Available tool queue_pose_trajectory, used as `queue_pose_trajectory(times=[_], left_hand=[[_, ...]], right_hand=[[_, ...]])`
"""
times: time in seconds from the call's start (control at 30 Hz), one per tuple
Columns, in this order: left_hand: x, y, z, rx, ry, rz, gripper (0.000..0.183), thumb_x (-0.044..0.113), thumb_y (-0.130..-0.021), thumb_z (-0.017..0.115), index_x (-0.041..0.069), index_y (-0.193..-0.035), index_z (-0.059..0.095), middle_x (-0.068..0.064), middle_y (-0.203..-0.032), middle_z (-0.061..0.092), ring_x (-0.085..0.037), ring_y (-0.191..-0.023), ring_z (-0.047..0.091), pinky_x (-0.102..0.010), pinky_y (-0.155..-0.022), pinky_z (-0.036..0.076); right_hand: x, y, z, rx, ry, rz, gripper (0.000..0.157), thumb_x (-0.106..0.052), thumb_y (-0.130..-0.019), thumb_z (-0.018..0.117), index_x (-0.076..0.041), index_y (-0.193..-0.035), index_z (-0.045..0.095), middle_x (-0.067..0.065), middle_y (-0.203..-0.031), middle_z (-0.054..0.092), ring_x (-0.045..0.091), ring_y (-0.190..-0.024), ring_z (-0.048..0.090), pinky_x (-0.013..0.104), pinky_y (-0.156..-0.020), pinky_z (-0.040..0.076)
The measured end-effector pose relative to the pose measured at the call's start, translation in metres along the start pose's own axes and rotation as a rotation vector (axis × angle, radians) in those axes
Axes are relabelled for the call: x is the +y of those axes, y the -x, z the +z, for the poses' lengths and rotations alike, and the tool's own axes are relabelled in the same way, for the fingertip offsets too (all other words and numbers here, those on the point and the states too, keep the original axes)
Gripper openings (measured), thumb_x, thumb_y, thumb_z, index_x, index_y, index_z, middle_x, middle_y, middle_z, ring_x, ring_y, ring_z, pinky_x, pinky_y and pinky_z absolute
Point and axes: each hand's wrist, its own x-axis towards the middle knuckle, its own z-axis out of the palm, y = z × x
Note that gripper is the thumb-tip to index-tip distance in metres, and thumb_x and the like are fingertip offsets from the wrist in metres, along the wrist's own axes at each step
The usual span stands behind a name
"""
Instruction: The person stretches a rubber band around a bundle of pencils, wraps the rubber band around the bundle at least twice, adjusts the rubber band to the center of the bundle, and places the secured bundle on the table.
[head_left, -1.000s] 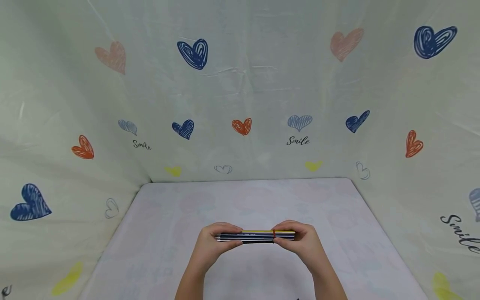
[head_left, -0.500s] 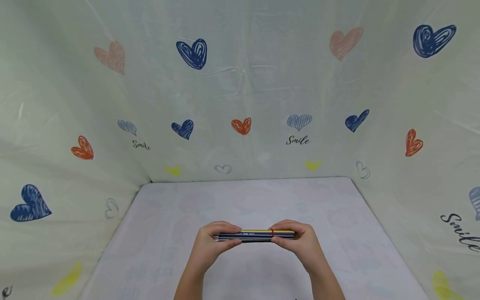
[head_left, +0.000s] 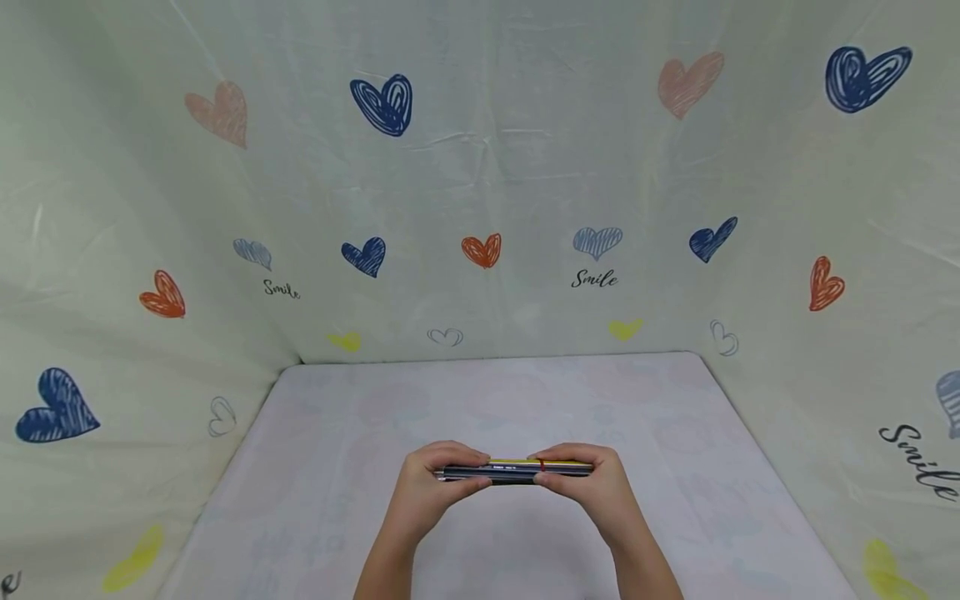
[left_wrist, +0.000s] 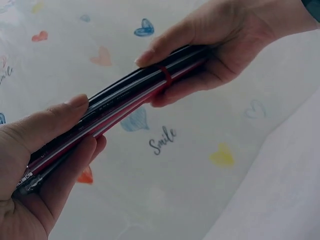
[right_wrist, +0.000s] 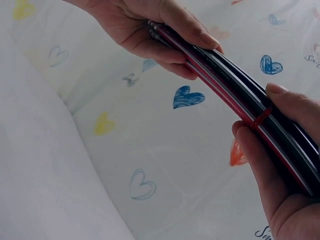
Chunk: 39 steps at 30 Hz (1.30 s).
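A bundle of pencils (head_left: 513,473), dark and striped with a yellow one along the top, is held level above the table in the head view. Around it, near its right end, runs a red rubber band (head_left: 542,466). My left hand (head_left: 427,492) grips the left end between thumb and fingers, where silvery pencil ends (left_wrist: 26,181) show in the left wrist view. The right end is pinched by my right hand (head_left: 592,479), its thumb and fingertips lying at the rubber band (right_wrist: 261,118). The palms hide parts of both ends.
Below the hands stretches a pale table (head_left: 345,417) with rounded far corners. A light curtain (head_left: 480,167) printed with hearts and "Smile" words rises behind it and along both sides.
My right hand has slid slightly left along the pencils, so its fingertips now reach past the rubber band. The left hand keeps its grip, and the bundle has barely moved.
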Motion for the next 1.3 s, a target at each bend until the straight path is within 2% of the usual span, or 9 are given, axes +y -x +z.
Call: queue_pose_trajectory(times=[0.1,0.23,0.33,0.47,0.63,0.83,1.13,1.3], left_hand=[[0.000,-0.003,-0.003,0.018,-0.014,0.015,0.025,0.003,-0.067,0.088,0.006,-0.090,0.078,-0.006,-0.094,0.072,-0.020,-0.090,0.066,-0.030,-0.073,0.056],[0.001,-0.009,-0.007,0.047,-0.031,0.040,0.025,0.003,-0.067,0.088,0.007,-0.090,0.079,-0.004,-0.093,0.072,-0.020,-0.089,0.067,-0.029,-0.073,0.055],[0.002,-0.014,-0.010,0.061,-0.053,0.054,0.025,0.005,-0.066,0.088,0.009,-0.089,0.079,-0.002,-0.093,0.072,-0.020,-0.089,0.066,-0.029,-0.073,0.055],[0.004,-0.020,-0.013,0.074,-0.082,0.074,0.025,0.005,-0.067,0.088,0.012,-0.089,0.079,0.001,-0.093,0.072,-0.020,-0.090,0.066,-0.030,-0.072,0.055],[0.005,-0.030,-0.015,0.068,-0.068,0.041,0.024,0.004,-0.068,0.088,0.011,-0.089,0.079,-0.002,-0.094,0.071,-0.021,-0.090,0.065,-0.029,-0.072,0.055],[0.000,-0.033,-0.014,0.062,-0.052,-0.005,0.024,0.004,-0.070,0.087,0.006,-0.092,0.078,-0.006,-0.098,0.070,-0.022,-0.091,0.064,-0.028,-0.072,0.055],[-0.006,-0.038,-0.012,0.032,-0.050,-0.010,0.023,0.004,-0.070,0.086,0.008,-0.091,0.078,-0.006,-0.097,0.069,-0.022,-0.089,0.064,-0.028,-0.071,0.055],[-0.011,-0.041,-0.011,0.028,-0.071,0.020,0.022,0.006,-0.071,0.087,0.007,-0.091,0.078,-0.005,-0.095,0.069,-0.020,-0.086,0.065,-0.028,-0.069,0.055]], right_hand=[[-0.002,-0.005,-0.002,-0.029,0.054,-0.019,0.038,-0.011,-0.071,0.087,0.000,-0.104,0.073,0.015,-0.103,0.070,0.026,-0.088,0.067,0.034,-0.074,0.055],[-0.006,-0.015,-0.006,-0.083,0.109,-0.104,0.035,-0.011,-0.074,0.085,-0.004,-0.105,0.071,0.014,-0.106,0.067,0.026,-0.087,0.066,0.034,-0.072,0.055],[-0.010,-0.021,-0.010,-0.121,0.116,-0.156,0.031,-0.007,-0.077,0.082,-0.001,-0.105,0.069,0.015,-0.105,0.065,0.023,-0.084,0.065,0.032,-0.070,0.055],[-0.015,-0.029,-0.013,-0.150,0.124,-0.172,0.029,-0.005,-0.080,0.079,0.003,-0.106,0.068,0.018,-0.106,0.064,0.021,-0.084,0.065,0.031,-0.069,0.055],[-0.019,-0.038,-0.012,-0.135,0.079,-0.165,0.026,-0.005,-0.079,0.080,0.005,-0.102,0.069,0.020,-0.105,0.064,0.023,-0.085,0.065,0.033,-0.073,0.054],[-0.012,-0.045,-0.009,-0.121,0.046,-0.163,0.024,-0.002,-0.076,0.081,0.006,-0.097,0.071,0.018,-0.103,0.067,0.023,-0.084,0.065,0.033,-0.072,0.055],[-0.002,-0.050,-0.004,-0.092,0.016,-0.108,0.026,-0.003,-0.073,0.084,0.005,-0.096,0.073,0.019,-0.104,0.066,0.024,-0.086,0.065,0.033,-0.074,0.055],[0.002,-0.052,-0.001,-0.061,0.019,-0.071,0.031,-0.005,-0.073,0.085,0.006,-0.099,0.072,0.018,-0.103,0.066,0.025,-0.085,0.066,0.034,-0.074,0.055]])
